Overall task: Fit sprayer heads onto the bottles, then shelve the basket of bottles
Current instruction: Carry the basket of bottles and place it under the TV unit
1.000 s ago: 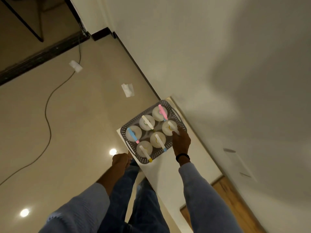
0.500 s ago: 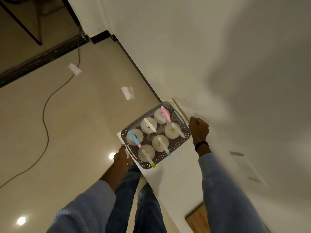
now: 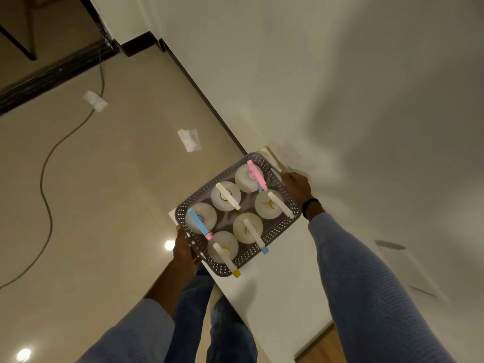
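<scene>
Both ends of the basket point(image 3: 281, 226) are held. Left hand point(image 3: 184, 251) grips the near-left rim, fingers curled on it. Basket's over the white shelf point(image 3: 275, 297) by the wall, left corner hanging off the edge; can't tell if it's resting yet. All six bottles point(image 3: 260, 205) in it have sprayer heads point(image 3: 255, 174) on, so the fitting looks done. Right hand point(image 3: 297, 187) is curled round the far handle. What's left, I'd guess: seat it fully and let go.
</scene>
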